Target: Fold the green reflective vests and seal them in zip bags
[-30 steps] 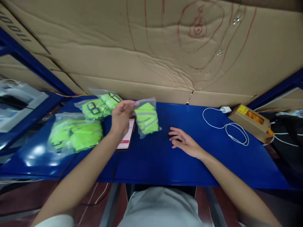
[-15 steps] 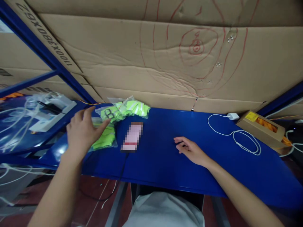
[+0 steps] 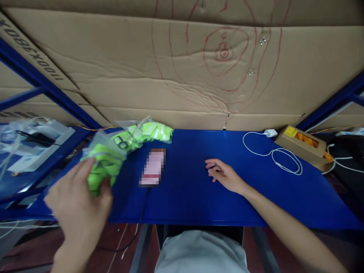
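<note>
My left hand (image 3: 76, 203) is closed round a clear bag of neon-green reflective fabric (image 3: 102, 163) and holds it up over the left end of the blue table (image 3: 199, 197). Behind it, two more green bags (image 3: 142, 134) lie at the back of the table against the cardboard. A phone (image 3: 152, 173) lies flat just right of the held bag, with a dark cable running off the front edge. My right hand (image 3: 223, 176) rests on the table's middle, fingers loosely curled, with nothing in it.
A white charger and coiled cable (image 3: 280, 155) lie at the back right, beside a small cardboard box (image 3: 303, 146). A large cardboard sheet (image 3: 182, 68) forms the back wall. Blue shelf rails and clear plastic packs (image 3: 31, 140) stand to the left.
My left hand dropped one bag onto the back pile, reached left, then took hold of another green bag and lifted it towards me. The right hand stayed put.
</note>
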Demonstrator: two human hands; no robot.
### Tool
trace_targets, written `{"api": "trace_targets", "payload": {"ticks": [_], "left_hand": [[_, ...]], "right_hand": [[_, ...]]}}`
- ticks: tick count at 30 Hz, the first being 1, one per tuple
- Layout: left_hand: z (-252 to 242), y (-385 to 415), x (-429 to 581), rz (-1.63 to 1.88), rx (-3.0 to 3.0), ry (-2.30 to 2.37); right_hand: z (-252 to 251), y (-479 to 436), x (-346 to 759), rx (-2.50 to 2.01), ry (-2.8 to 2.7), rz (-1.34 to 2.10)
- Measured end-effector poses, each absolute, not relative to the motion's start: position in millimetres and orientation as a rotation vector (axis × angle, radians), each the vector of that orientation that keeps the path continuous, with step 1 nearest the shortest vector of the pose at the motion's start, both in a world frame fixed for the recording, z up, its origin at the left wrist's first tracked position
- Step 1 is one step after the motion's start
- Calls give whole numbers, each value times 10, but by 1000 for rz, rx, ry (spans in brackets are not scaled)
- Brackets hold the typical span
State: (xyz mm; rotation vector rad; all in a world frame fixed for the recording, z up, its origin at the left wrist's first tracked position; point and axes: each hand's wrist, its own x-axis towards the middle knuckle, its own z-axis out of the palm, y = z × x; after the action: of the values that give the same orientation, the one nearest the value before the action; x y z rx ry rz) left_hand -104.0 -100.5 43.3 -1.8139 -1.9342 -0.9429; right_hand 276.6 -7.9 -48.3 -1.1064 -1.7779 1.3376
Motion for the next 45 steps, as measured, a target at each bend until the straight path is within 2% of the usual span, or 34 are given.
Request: {"api": "trace_targets", "payload": {"ticks": [4, 10, 15, 17, 21, 28, 33, 39, 45], "left_hand": [[377, -869, -543, -995, -2106, -1540], [219, -243, 136, -1017, -2893, -980], [147, 17, 564, -1165, -2686, -1242], [130, -22, 649, -1271, -2788, -1280], [101, -121, 688, -1421, -3105, -1368], [39, -155, 638, -1527, -3191, -1465], [13, -171, 632, -1519, -3215, -1462], [6, -77, 610, -1689, -3416, -1538], [-86, -78, 645, -1638, -3322, -1596]], "right_hand": [[-404, -119, 2747, -1073, -1761, 1094], [-288, -118, 2833, -1107, -1557, 813], [-295, -81, 2882, -1161, -1324, 742], [-284, -102, 2859, -1140, -1315, 765], [-215, -213, 2775, -1050, -1461, 951], [-167, -289, 2740, -999, -1477, 1191], [-160, -279, 2760, -1002, -1564, 1100], [-164, -304, 2759, -969, -1637, 1007], [-194, -340, 2718, -1042, -1751, 826]]}}
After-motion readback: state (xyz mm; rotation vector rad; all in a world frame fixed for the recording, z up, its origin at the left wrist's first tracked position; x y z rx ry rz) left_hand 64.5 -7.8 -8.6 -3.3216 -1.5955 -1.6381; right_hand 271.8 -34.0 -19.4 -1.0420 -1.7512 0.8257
